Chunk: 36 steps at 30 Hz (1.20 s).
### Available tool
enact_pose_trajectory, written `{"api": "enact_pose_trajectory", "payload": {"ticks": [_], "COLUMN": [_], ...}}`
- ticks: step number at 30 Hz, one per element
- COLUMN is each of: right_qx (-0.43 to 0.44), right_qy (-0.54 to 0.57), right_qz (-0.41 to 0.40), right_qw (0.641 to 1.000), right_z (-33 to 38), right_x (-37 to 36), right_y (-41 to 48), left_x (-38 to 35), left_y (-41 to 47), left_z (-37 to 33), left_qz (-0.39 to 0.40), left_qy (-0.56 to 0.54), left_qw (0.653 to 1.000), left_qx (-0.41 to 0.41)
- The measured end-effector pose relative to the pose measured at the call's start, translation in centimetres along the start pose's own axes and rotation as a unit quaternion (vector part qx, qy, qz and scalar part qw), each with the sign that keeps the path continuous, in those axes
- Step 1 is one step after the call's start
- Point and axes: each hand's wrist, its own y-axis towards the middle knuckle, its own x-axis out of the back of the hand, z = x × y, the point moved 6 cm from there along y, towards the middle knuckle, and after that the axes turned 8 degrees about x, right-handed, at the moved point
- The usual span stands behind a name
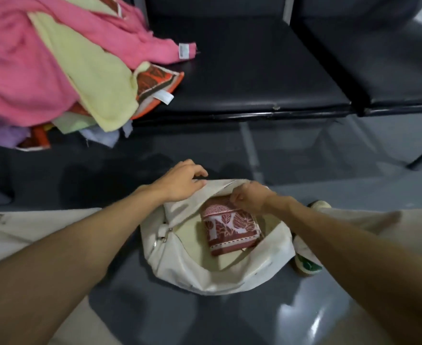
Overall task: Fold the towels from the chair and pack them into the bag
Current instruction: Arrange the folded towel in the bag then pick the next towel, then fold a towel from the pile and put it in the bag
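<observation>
So the folded towel [229,226] sits in the bag [217,277] under the right hand [247,197] pinching its far edge, left hand [180,181] gripping the rim; probably soft, light and floppy, so I'd hold the folded edges.

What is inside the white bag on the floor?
Inside the bag, one folded towel with a red-brown leaf pattern lies on the pale lining. The right hand covers its far corner. Anything under the towel or below the bag's near wall is hidden.
</observation>
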Motion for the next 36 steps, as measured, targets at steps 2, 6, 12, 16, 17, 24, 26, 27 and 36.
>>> {"api": "enact_pose_trajectory", "payload": {"ticks": [2,6,12,16,17,24,26,27,36], "right_qx": [0.02,0.055,0.1,0.127,0.135,0.172,0.174,0.173,0.189], "right_qy": [0.002,0.037,0.121,0.141,0.148,0.179,0.188,0.194,0.187], "right_qz": [-0.039,-0.123,-0.247,-0.282,-0.287,-0.277,-0.268,-0.263,-0.244], "right_qw": [0.999,0.99,0.956,0.941,0.937,0.928,0.929,0.929,0.933], "right_z": [1.9,5.9,11.6,15.4,16.3,20.9,21.5,21.7,22.7], "right_x": [3.9,10.7,17.5,19.2,19.5,19.0,18.6,18.5,19.2], "right_y": [-0.6,-0.5,2.8,5.7,6.4,10.4,11.0,11.1,9.8], "left_x": [2.7,8.4,16.4,19.5,20.4,24.7,24.9,24.7,25.1], "left_y": [-1.0,-2.8,-5.0,-5.8,-6.0,-7.9,-7.9,-7.9,-9.0], "left_z": [0.0,0.1,3.4,6.1,6.4,9.5,11.7,12.8,12.5], "left_qz": [-0.021,-0.055,-0.172,-0.256,-0.282,-0.416,-0.396,-0.379,-0.456], "left_qy": [-0.029,-0.04,-0.082,-0.093,-0.092,0.026,0.036,0.031,-0.012], "left_qw": [0.999,0.998,0.982,0.962,0.954,0.9,0.9,0.902,0.885], "left_qx": [0.006,-0.015,-0.014,0.022,0.029,0.128,0.182,0.202,0.098]}}
